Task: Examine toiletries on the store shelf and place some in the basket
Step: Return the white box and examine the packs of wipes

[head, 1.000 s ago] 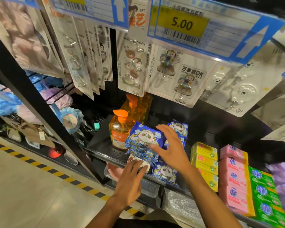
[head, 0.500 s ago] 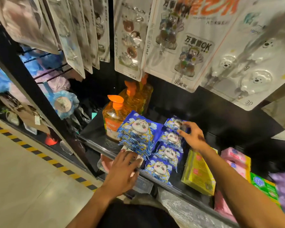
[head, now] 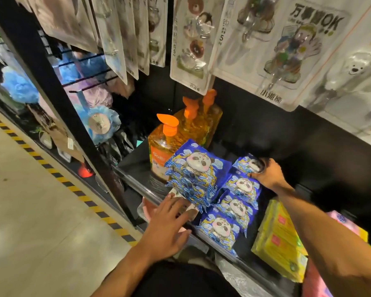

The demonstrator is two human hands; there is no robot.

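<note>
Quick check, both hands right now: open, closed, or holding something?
Left hand: open, fingers straight, holding nothing.
Right hand: fingers curled on the rearmost panda pack.

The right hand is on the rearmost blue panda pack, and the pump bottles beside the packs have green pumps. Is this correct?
Not quite. The head view shows that the pumps are orange, not green. The right hand is indeed on the rearmost blue panda pack, and the pump bottles stand beside the packs.

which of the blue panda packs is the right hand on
The rearmost blue panda-print plastic pack, deepest on the shelf in the right-hand row. The right hand curls over its far end, while the other packs in that row lie nearer the front edge.
</note>
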